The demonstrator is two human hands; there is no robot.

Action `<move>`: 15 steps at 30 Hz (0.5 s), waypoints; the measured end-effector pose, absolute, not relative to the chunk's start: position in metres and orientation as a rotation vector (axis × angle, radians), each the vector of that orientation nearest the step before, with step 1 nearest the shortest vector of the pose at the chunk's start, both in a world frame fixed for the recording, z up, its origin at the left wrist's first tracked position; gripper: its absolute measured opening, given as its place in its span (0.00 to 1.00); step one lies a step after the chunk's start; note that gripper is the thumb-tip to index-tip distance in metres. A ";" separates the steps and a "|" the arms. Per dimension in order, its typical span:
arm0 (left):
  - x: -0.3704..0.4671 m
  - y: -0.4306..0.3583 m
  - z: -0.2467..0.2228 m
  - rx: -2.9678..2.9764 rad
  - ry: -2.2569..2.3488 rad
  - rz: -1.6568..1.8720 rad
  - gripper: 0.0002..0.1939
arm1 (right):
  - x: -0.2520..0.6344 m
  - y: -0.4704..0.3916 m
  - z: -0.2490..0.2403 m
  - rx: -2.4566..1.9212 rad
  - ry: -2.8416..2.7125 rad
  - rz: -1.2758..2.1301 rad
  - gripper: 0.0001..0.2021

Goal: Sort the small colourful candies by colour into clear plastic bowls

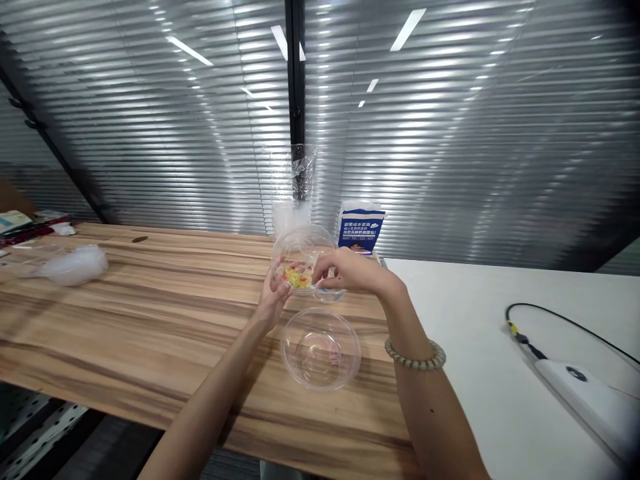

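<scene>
My left hand (274, 298) grips the left side of a clear plastic bowl (305, 235), which is tilted toward me. Small yellow and red pieces (299, 276) lie together in the lower part of this bowl. At the bowl's right side is my right hand (340, 268), its fingers bent and drawn together beside the pieces; what they hold, if anything, is too small to make out. Closer to me, a second clear bowl (293, 347) stands on the wooden table (200, 320), with a few faint pinkish bits inside.
Behind the bowls are a stack of clear plastic cups (293, 217) in a film sleeve and a blue-and-white package (360, 229). A white table (460, 333) adjoins on the right, carrying a white device (575, 387) with a black cable. A whitish plastic bag (77, 265) lies left.
</scene>
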State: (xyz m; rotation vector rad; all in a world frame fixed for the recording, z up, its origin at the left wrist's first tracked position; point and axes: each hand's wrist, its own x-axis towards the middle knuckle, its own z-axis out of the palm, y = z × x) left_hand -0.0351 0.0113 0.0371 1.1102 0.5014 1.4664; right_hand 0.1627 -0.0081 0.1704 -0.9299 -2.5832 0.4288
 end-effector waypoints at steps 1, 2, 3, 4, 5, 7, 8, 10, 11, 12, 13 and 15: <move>-0.035 0.011 0.037 1.111 0.502 1.475 0.41 | 0.162 -0.008 0.170 -0.939 -2.587 0.429 0.08; -0.035 0.012 0.037 1.111 0.502 1.483 0.41 | 0.161 -0.007 0.169 -0.950 -2.576 0.422 0.11; -0.035 0.012 0.038 1.110 0.503 1.491 0.42 | 0.159 -0.004 0.167 -0.962 -2.556 0.406 0.13; -0.034 0.012 0.038 1.109 0.506 1.496 0.42 | 0.157 -0.002 0.164 -0.977 -2.533 0.380 0.15; -0.034 0.011 0.039 1.109 0.511 1.497 0.43 | 0.154 0.002 0.160 -0.997 -2.512 0.344 0.16; -0.032 0.010 0.042 1.107 0.526 1.493 0.44 | 0.151 0.009 0.152 -1.066 -2.479 0.253 0.14; -0.031 0.009 0.043 1.105 0.536 1.488 0.44 | 0.149 0.012 0.148 -1.115 -2.463 0.201 0.13; -0.030 0.006 0.046 1.101 0.556 1.478 0.44 | 0.146 0.019 0.140 -1.200 -2.433 0.107 0.11; -0.030 0.005 0.047 1.100 0.564 1.473 0.44 | 0.145 0.021 0.136 -1.221 -2.427 0.074 0.11; -0.030 0.004 0.047 1.098 0.572 1.470 0.44 | 0.144 0.023 0.133 -1.232 -2.430 0.051 0.10; -0.029 0.004 0.048 1.098 0.578 1.468 0.44 | 0.143 0.025 0.131 -1.234 -2.443 0.039 0.10; -0.029 0.003 0.048 1.099 0.586 1.468 0.44 | 0.141 0.027 0.128 -1.239 -2.481 0.035 0.09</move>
